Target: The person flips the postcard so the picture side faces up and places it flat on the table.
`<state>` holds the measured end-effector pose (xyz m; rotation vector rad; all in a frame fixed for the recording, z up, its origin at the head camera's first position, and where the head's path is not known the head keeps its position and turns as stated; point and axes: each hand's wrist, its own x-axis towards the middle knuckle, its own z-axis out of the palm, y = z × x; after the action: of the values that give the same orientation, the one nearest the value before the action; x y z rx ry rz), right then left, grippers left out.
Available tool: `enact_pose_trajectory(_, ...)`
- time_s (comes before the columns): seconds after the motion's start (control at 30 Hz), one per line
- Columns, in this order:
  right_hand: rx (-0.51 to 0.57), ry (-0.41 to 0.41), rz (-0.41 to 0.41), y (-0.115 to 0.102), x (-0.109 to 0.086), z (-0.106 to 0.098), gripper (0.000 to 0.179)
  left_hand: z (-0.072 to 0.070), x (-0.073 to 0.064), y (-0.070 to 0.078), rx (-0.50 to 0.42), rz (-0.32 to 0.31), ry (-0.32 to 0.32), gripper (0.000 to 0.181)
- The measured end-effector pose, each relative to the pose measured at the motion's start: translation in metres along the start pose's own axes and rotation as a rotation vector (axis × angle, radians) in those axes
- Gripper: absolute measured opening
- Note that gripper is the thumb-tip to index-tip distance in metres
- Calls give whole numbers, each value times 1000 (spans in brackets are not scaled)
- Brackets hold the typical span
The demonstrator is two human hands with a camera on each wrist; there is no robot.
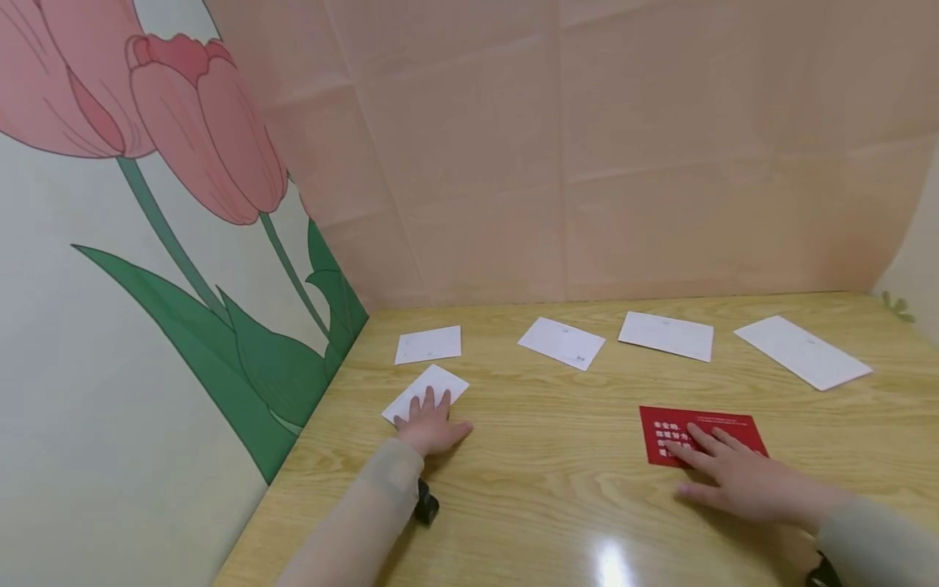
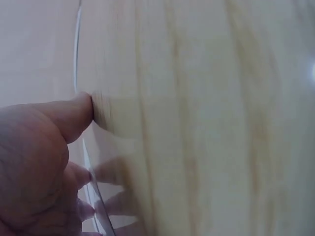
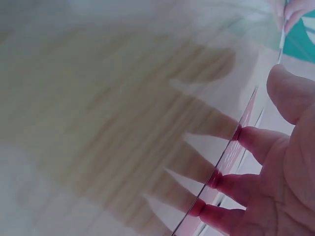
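With both hands flat and holding nothing, the right hand (image 1: 741, 477) should keep even fingertip pressure to slide the red card (image 1: 700, 434) cleanly over the desk (image 1: 557, 489), while the left hand (image 1: 433, 425) at nine o'clock pins the white card (image 1: 425, 391).

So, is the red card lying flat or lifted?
Flat: the red card lies on the table, right hand fingers spread over it.

Soft, even light, glare on the table (image 1: 614, 562); both wrist views blurred
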<state>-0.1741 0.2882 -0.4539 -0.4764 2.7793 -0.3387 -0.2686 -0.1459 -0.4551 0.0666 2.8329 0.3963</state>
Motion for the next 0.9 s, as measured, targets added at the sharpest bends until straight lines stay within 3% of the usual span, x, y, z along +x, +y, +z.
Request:
enact_pose_trajectory(0.2,-8,41,-7,20,-12,4,79,-1,-3,-3,8,14,-39,82)
enact_pose_trajectory(0.43,-44,92,-12,40,-22,11,76,1,-7,-2,54,80,-89,85)
enact_pose_trajectory(0.7,-70,136,12,58,-32,18,75,5,-21,12,141,261,-174,84)
enact_pose_trajectory(0.9,-46,111,27,78,-36,20,74,11,-31,23,215,388,-210,84)
